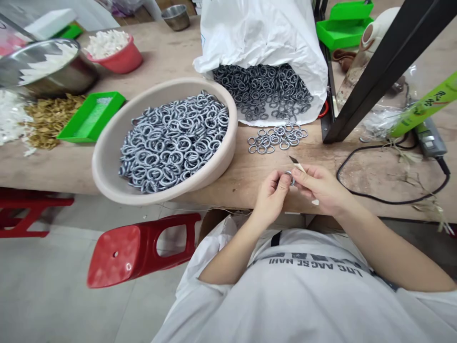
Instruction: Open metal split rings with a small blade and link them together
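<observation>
At the table's front edge, my left hand (pixel 271 194) pinches a small grey ring (pixel 290 178) between thumb and fingers. My right hand (pixel 317 186) is closed around a small knife (pixel 299 165) with a pale handle and a dark pointed tip; its fingers come up against the ring's right side. Just beyond my hands lies a loose group of grey rings (pixel 274 138). Behind it, a white sack (pixel 264 38) lies with its mouth toward me, and many more rings spill inside it. A large beige basin (pixel 107 178) heaped with similar rings stands to the left.
A black metal post (pixel 374 76) rises on the right, with a black cable (pixel 348 178) looping near it. Further left are a green tray (pixel 89 116), a red bowl (pixel 124 59) and a steel bowl (pixel 71 76). A red stool (pixel 117 257) stands on the floor.
</observation>
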The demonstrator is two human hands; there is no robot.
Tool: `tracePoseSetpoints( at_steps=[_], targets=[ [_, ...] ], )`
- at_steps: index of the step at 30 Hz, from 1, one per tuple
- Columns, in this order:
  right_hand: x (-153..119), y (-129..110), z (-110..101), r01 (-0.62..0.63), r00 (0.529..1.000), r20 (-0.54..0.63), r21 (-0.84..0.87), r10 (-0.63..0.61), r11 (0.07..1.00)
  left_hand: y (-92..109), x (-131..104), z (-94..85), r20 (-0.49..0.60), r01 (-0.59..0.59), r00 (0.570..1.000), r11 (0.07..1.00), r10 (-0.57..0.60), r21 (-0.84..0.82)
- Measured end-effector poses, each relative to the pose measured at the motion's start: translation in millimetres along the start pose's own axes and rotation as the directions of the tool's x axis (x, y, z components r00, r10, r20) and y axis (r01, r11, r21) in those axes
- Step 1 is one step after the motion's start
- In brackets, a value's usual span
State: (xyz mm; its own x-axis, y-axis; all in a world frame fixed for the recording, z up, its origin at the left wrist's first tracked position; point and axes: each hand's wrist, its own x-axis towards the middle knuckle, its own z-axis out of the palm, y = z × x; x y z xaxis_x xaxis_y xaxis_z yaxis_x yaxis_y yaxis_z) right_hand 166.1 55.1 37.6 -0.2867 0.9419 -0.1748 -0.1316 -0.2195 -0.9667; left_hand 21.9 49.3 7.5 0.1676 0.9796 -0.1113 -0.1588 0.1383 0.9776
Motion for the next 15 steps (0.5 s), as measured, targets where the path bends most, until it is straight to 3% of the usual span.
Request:
tracePoseSetpoints(
  at_steps=[3,5,10,15],
  targets=[
    [-5,6,-1,0.168,0.972,-0.129,-0.203,-0.197,0.965,2,-3,6.0,-0.011,0.046,0.999,0.993,-0.048,-0.111],
    [-7,9,-4,0.242,0.94,-0.146,-0.348,-0.307,0.906,4,-5,9.9,0.004,0.109,0.994,0.976,-0.11,-0.187],
    [-10,5,-19,0.26,0.921,-0.115,-0.529,-0.373,0.807,12,-7,15.4,0.083,0.175,0.984,0.942,-0.157,-0.286],
    [-26,-3,-22,0.366,0.888,0.116,-0.764,-0.445,0.531,17,-6,16.4,0.063,0.195,0.981,0.926,-0.185,-0.325]
  ],
)
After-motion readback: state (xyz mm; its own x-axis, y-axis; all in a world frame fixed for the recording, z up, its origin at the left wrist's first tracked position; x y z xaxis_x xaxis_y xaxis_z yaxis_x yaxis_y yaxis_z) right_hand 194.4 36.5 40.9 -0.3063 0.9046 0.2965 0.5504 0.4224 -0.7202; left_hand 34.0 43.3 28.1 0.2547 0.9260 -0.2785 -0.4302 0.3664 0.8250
